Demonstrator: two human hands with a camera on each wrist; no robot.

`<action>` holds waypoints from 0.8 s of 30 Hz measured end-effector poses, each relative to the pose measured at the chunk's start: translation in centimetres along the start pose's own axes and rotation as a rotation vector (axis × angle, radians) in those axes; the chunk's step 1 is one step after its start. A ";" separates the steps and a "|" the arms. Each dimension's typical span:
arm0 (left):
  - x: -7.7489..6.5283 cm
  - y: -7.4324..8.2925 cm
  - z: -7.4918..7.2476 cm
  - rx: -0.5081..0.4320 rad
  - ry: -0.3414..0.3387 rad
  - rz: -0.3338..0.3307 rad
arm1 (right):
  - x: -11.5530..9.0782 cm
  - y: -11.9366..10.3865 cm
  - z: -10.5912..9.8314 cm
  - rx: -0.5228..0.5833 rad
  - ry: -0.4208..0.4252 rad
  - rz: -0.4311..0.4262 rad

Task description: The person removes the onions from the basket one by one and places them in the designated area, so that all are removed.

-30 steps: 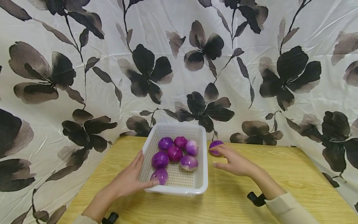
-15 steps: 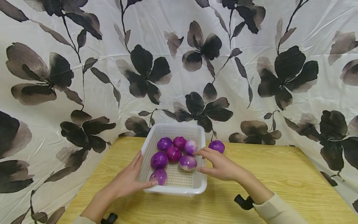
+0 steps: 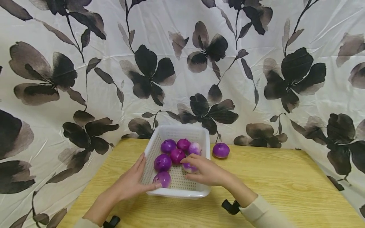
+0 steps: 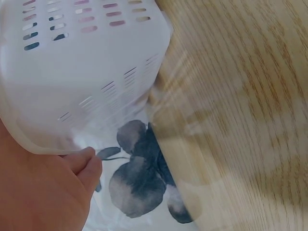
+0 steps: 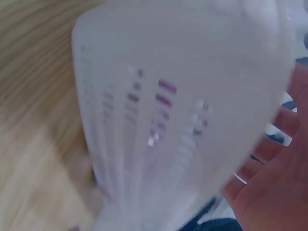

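A white perforated plastic basket (image 3: 206, 139) holds several purple onions (image 3: 163, 162). My left hand (image 3: 128, 185) grips the basket's near left corner, thumb over the rim and fingers along the outer side; its fingertips (image 4: 89, 166) show below the rim in the left wrist view. Over the basket's right side reaches my right hand (image 3: 209, 172), fingers and thumb spread around a purple-and-white onion (image 3: 188, 168) that it partly hides. In the right wrist view the basket wall (image 5: 216, 62) covers the onions, and the right hand's fingers (image 5: 269, 149) are apart.
One more purple onion (image 3: 220, 150) sits on the wooden table (image 3: 271, 177), just right of the basket. A white curtain (image 3: 182, 79) with dark flowers hangs behind and at the sides of the table.
My right hand has moved left from the onion on the table, across the basket's right rim, to an onion inside. That outer onion stays put. My left hand keeps its hold.
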State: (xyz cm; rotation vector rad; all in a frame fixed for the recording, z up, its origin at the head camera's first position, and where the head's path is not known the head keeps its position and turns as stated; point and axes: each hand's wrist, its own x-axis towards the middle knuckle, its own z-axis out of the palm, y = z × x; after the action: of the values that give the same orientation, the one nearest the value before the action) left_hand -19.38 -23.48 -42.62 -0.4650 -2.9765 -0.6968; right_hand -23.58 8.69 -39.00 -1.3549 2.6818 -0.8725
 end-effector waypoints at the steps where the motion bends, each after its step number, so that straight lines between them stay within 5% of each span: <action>1: 0.0 0.0 -0.1 -0.003 0.004 0.004 | 0.3 0.0 0.3 -0.005 0.001 -0.006; 24: 0.2 -0.2 0.0 0.006 -0.005 -0.008 | 4.2 -1.1 5.4 -0.172 -0.110 0.062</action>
State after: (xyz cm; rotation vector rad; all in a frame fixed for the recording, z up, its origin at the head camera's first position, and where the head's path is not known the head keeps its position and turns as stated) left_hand -19.64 -23.60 -42.73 -0.4550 -2.9864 -0.6887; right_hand -24.07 2.51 -42.05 -1.2989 2.7497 -0.5565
